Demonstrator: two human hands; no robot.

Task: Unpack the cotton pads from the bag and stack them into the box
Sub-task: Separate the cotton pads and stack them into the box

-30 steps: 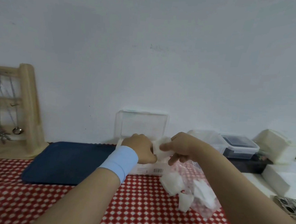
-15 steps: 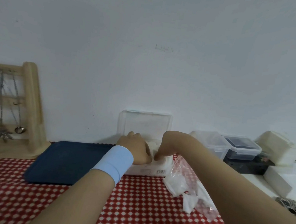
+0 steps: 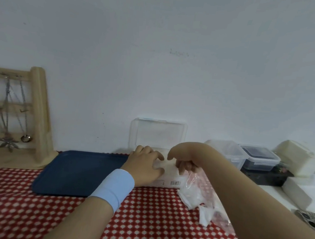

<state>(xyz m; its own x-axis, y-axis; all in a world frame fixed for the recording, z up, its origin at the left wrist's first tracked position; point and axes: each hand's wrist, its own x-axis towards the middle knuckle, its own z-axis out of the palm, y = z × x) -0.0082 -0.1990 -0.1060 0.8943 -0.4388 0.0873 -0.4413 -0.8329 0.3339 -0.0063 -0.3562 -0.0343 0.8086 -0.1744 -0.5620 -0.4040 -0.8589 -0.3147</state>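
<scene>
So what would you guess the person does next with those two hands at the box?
Probably the right hand dips into the plastic bag for more cotton pads. It hangs over the bag's mouth with fingers curled, a few white pads are left inside, and the left hand rests flat on the open box, seemingly steadying it or pressing down its contents.

The tablecloth (image 3: 152, 221) is cloth, matt, printed red with white dots; the tray (image 3: 78, 171) on it is dark blue plastic, smooth with a dull sheen; the box (image 3: 166, 180) and its raised lid (image 3: 158, 134) are clear, slightly cloudy plastic; the bag (image 3: 199, 196) is thin, crinkled, glossy film; the rack (image 3: 37, 115) is pale, unvarnished wood hung with metal chains (image 3: 6, 110); the wristband (image 3: 114, 187) is soft, matt, light blue fabric.
</scene>
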